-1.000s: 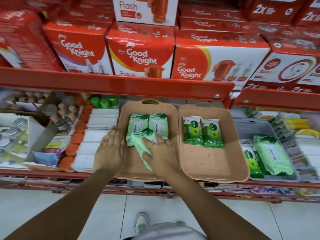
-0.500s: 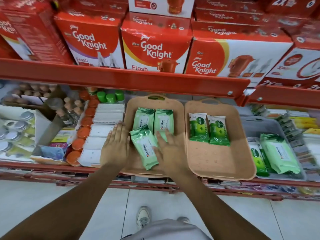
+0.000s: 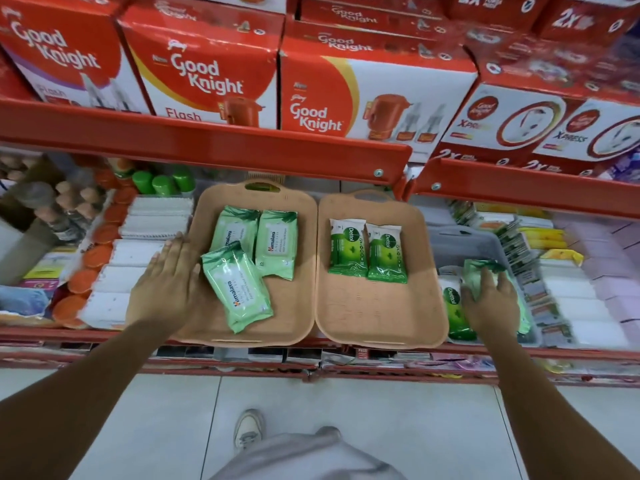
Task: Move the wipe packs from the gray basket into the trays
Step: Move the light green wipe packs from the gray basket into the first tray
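Note:
Two tan trays sit side by side on the shelf. The left tray (image 3: pixel 301 306) holds three pale green Himalaya wipe packs; the nearest pack (image 3: pixel 237 287) lies tilted. The right tray (image 3: pixel 377 313) holds two dark green Dettol packs (image 3: pixel 367 252). The gray basket (image 3: pixel 464 242) stands to the right with a Dettol pack (image 3: pixel 453 303) and a pale green pack (image 3: pixel 479 271) inside. My left hand (image 3: pixel 166 282) rests flat on the left tray's left rim, fingers apart. My right hand (image 3: pixel 491 303) is in the basket, fingers curled over the pale green pack.
A red upper shelf (image 3: pixel 207 147) with Good Knight boxes overhangs the trays. White packets (image 3: pixel 138 258) and orange lids (image 3: pixel 93 258) lie left of the trays. Small stacked packets (image 3: pixel 530 268) sit right of the basket. Tiled floor and my shoe (image 3: pixel 247 429) are below.
My right hand let go of the tilted pale green pack in the left tray and moved right into the gray basket. My left hand stayed on the tray's rim.

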